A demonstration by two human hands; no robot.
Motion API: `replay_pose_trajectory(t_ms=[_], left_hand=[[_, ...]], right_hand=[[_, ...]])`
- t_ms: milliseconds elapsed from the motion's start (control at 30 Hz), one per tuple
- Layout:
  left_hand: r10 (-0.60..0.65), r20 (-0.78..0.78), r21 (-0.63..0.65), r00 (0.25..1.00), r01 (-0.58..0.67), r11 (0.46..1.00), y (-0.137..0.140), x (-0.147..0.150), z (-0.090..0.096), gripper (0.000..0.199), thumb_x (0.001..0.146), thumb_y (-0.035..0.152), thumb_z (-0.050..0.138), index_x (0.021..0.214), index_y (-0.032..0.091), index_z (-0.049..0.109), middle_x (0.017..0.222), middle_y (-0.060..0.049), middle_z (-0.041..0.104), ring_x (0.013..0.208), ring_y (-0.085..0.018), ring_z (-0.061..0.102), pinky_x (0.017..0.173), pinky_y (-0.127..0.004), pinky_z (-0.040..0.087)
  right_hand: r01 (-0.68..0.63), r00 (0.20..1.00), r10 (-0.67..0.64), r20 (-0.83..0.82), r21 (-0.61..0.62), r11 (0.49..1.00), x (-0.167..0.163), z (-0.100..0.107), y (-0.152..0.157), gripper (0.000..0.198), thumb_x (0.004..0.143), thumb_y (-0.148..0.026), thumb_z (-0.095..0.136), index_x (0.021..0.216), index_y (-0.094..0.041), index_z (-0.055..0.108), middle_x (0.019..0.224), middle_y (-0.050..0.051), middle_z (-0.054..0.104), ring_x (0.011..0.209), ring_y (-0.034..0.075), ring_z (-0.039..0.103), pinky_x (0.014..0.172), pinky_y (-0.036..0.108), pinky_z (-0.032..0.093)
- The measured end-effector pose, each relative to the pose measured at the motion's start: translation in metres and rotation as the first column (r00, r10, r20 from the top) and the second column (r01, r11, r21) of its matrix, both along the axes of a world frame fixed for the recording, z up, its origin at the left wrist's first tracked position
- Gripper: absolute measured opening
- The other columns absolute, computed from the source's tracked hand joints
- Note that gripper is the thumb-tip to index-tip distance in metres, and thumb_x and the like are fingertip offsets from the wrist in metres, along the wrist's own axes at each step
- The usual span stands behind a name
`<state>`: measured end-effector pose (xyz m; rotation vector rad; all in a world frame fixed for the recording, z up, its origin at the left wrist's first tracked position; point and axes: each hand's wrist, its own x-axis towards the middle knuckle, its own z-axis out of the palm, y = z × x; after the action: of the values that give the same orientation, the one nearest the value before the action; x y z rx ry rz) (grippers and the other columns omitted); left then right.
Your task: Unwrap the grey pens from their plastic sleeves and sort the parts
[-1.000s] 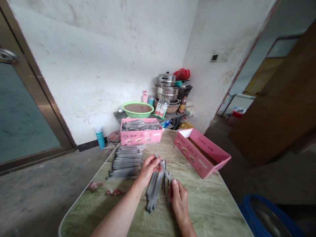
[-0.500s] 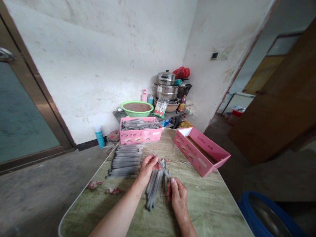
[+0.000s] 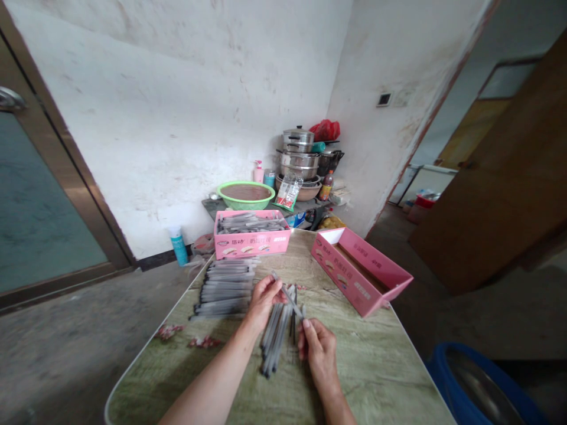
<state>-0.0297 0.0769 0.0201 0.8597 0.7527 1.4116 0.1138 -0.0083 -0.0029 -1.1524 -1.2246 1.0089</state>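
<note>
A slim, translucent grey pen (image 3: 290, 303) slants between my two hands above the table. My left hand (image 3: 264, 298) pinches it near its upper end. The fingers of my right hand (image 3: 319, 348) are closed at its lower end, where the tip is hidden. Right under the hands lies a small bunch of similar pens (image 3: 275, 339) with dark ends, alongside a few thin dark sticks (image 3: 293, 324). To the left of my left hand, a wide row of pens (image 3: 225, 289) is laid side by side.
A pink box (image 3: 252, 245) full of pens stands at the table's far edge. Another pink box (image 3: 343, 274), with its brown bottom showing, sits at the right. Behind are a green basin (image 3: 245, 203) and stacked pots (image 3: 299, 159). A blue tub (image 3: 469, 383) is beside the table.
Almost nothing differs. Both hands keep their hold on the pen, with only a very slight shift.
</note>
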Motion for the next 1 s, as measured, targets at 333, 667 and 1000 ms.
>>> replay_pose_trajectory(t_ms=[333,667,1000], left_hand=[[0.022,-0.025,0.020,0.999,-0.021,1.000,0.0009,-0.0010,-0.0046,0.032,0.071,0.042,0.072,0.080,0.015,0.057,0.062,0.002,0.058,0.053,-0.011,0.055,0.052,-0.023,0.049],[0.029,-0.025,0.011,0.999,-0.029,1.000,0.0013,0.0001,-0.0053,0.034,0.069,0.042,0.073,0.079,0.015,0.058,0.062,0.002,0.058,0.052,-0.010,0.055,0.051,-0.022,0.048],[0.031,-0.040,0.021,0.999,-0.030,0.999,0.0020,-0.0019,-0.0058,0.032,0.070,0.043,0.072,0.078,0.016,0.058,0.062,0.003,0.058,0.052,-0.010,0.054,0.053,-0.022,0.048]], right_hand=[[0.066,0.985,-0.072,0.158,0.046,0.997,-0.0011,0.0050,-0.0020,0.042,0.092,-0.042,0.044,0.059,-0.019,0.052,0.047,-0.003,0.048,0.045,0.011,0.046,0.048,0.021,0.036],[0.089,0.982,-0.097,0.160,0.055,0.994,-0.0002,0.0080,-0.0018,0.036,0.087,-0.042,0.052,0.060,-0.019,0.052,0.048,-0.004,0.047,0.044,0.010,0.044,0.047,0.021,0.036],[0.086,0.982,-0.098,0.162,0.081,0.993,0.0003,0.0062,0.0009,0.031,0.084,-0.040,0.057,0.063,-0.019,0.050,0.051,-0.005,0.046,0.047,0.010,0.042,0.049,0.020,0.035]])
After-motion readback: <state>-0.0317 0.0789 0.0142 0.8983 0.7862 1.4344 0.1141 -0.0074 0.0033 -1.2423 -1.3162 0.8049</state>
